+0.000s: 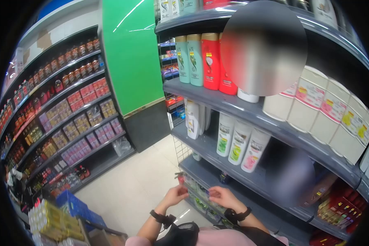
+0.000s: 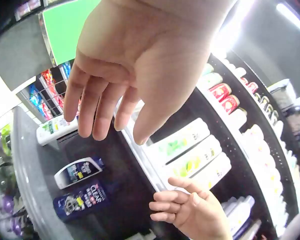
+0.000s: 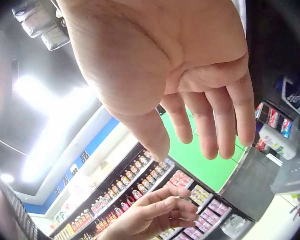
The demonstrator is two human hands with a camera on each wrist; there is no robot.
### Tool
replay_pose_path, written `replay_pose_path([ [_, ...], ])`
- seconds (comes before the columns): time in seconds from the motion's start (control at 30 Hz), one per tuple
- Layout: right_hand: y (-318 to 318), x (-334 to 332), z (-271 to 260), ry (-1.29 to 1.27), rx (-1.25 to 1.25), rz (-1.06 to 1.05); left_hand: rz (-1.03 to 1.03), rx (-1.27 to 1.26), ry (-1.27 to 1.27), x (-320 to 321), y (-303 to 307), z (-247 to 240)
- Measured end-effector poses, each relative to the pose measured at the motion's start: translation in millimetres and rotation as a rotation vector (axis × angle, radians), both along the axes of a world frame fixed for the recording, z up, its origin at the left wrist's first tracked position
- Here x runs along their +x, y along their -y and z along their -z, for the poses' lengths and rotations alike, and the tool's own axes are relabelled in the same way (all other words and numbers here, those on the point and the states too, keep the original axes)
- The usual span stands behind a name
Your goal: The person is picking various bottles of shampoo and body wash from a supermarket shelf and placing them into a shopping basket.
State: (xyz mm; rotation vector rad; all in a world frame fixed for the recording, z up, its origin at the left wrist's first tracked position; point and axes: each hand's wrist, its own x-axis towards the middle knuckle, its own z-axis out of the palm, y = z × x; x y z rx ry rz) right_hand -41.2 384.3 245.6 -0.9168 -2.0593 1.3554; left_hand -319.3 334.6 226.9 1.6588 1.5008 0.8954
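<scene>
My left hand [image 1: 176, 195] and right hand [image 1: 225, 198] are held up in front of my body, apart from each other, beside the shelf. Nothing is between the fingers of either one. In the left wrist view the left hand [image 2: 140, 65] has its fingers relaxed and slightly bent; the right wrist view shows the right hand [image 3: 165, 65] much the same. Closest above the right hand stand white shampoo bottles [image 1: 234, 143] with green and pink labels. Dark blue bottles [image 2: 81, 201] lie beyond the left hand in its wrist view.
Red bottles [image 1: 210, 61] and green bottles [image 1: 195, 61] line the shelf [image 1: 250, 107] above. White packs with pink labels [image 1: 311, 96] are at the right. Across the tiled floor [image 1: 147, 172] are shelves of sauce bottles [image 1: 61, 65]. Yellow cans [image 1: 53, 219] and a blue crate [image 1: 80, 209] stand lower left.
</scene>
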Motion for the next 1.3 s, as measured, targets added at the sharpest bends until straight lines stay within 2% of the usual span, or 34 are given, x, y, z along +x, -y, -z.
replay_pose_path([
  [0.07, -28.7, -35.8, -17.3, -0.136, 0.063, 0.047, 0.003, 0.078, 0.025, -20.4, -42.4, -24.1],
  [0.13, -50.5, -68.0, -43.5, -0.148, 0.144, 0.112, -0.007, 0.143, 0.139, -39.7, -77.3, -43.2],
  [0.27, -98.7, -107.5, -53.7, -0.207, 0.317, 0.294, -0.069, 0.459, 0.017, -45.8, -161.4, -68.8],
  [0.4, -128.8, -132.5, -62.3, -0.292, 0.362, 0.415, -0.218, 0.683, -0.102, -32.8, -247.2, -81.8],
  [0.43, -135.8, -135.3, -65.1, -0.28, 0.356, 0.44, -0.194, 0.673, -0.089, -23.9, -257.7, -87.5],
  [0.53, -159.9, -142.4, -74.7, -0.198, 0.425, 0.524, -0.388, 0.679, -0.152, -5.1, -285.3, -99.7],
  [0.57, -163.7, -143.1, -75.3, -0.153, 0.428, 0.559, -0.373, 0.682, -0.139, -0.3, -291.0, -98.3],
  [0.67, -181.0, -146.2, -70.7, -0.152, 0.393, 0.629, -0.433, 0.616, -0.133, 2.4, -302.2, -94.4],
  [0.73, -196.7, -149.5, -65.4, -0.197, 0.356, 0.664, -0.341, 0.464, -0.071, 0.6, -302.7, -99.8],
  [0.77, -205.1, -150.7, -63.2, -0.243, 0.354, 0.722, -0.338, 0.466, -0.069, -2.5, -303.9, -97.4],
  [0.83, -223.3, -153.5, -63.8, -0.294, 0.363, 0.788, -0.294, 0.55, 0.177, -9.9, -308.1, -83.2],
  [0.9, -239.3, -160.5, -67.1, -0.258, 0.489, 0.914, -0.168, 0.645, 0.217, -24.6, -311.0, -52.3],
  [0.93, -244.2, -165.7, -71.6, -0.263, 0.488, 0.914, -0.237, 0.865, 0.021, -31.3, -296.2, -54.3],
  [0.97, -249.8, -170.8, -76.5, -0.213, 0.489, 0.96, -0.237, 0.868, 0.016, -38.4, -282.9, -58.2],
  [1.03, -262.3, -178.0, -86.0, -0.167, 0.488, 1.004, -0.158, 0.978, 0.261, -51.4, -254.1, -74.1],
  [1.17, -287.1, -190.2, -97.0, -0.155, 0.38, 1.006, -0.119, 0.922, 0.345, -74.3, -210.6, -81.8],
  [1.3, -291.1, -195.9, -105.4, 0.014, 0.319, 1.122, -0.016, 0.841, 0.379, -98.0, -183.5, -71.1],
])
